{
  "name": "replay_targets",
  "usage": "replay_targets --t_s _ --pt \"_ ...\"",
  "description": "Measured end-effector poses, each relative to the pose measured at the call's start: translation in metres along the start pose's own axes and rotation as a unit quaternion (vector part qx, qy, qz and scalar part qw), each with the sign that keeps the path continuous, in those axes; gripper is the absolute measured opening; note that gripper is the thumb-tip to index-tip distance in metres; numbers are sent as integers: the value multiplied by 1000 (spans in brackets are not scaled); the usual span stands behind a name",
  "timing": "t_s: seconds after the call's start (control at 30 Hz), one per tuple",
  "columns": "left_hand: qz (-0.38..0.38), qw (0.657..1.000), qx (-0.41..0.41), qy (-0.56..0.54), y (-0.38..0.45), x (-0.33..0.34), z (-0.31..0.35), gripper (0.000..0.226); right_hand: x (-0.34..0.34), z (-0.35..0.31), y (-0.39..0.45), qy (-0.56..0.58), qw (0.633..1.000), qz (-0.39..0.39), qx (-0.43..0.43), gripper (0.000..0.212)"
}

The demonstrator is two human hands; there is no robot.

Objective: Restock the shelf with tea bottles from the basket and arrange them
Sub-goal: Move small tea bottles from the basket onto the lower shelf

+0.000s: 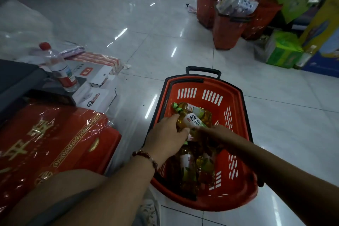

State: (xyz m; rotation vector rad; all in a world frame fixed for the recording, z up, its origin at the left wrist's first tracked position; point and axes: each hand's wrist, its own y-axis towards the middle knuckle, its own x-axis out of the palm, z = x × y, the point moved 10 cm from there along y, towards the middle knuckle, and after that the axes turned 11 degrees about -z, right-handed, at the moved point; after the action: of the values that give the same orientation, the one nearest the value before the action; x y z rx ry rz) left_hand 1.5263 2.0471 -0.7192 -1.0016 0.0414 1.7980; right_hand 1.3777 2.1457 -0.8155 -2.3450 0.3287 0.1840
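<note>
While reaching into basket (236, 95) on floor, both hands meeting at one tea bottle (190, 120).

Head view: left hand (166, 138) curled round bottle's amber body, thumb across label edge, cap (178, 110) pointing away beyond fingertips — probably a lifting grip, clear of neck. Right hand (213, 130) just beside left, fingers at label's lower end; whether pinching or merely steadying, cannot tell. More tea bottles (187, 167) lying flat beneath both wrists, heaped for carrying. Second capped bottle just beyond held one. Red gift box (55, 139) left of left forearm; shelf not visible. Restocking judged early.
</note>
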Motion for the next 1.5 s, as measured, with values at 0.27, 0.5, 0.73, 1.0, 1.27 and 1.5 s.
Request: replay_targets --t_s 0.27,0.5,0.73,1.0,1.27,1.5 --pt "-68 911 -10 -406 -24 2 1 75 44 -63 -107 94 985 -55 -131 51" --pt "-15 808 55 -586 -60 -31 -4 44 89 -120 -143 50 979 -55 -192 62" --pt "117 748 81 -648 -115 -97 -60 84 149 -177 -158 -5 958 -94 -271 55" --pt "160 833 78 -524 -216 -161 -122 60 241 -239 -157 13 935 -148 -322 50" --pt "349 795 72 -491 -319 -221 -193 38 355 -304 -165 -51 883 -214 -415 48" --pt "507 735 74 -443 -397 -253 -237 58 436 -337 -167 -215 830 -147 -493 78"
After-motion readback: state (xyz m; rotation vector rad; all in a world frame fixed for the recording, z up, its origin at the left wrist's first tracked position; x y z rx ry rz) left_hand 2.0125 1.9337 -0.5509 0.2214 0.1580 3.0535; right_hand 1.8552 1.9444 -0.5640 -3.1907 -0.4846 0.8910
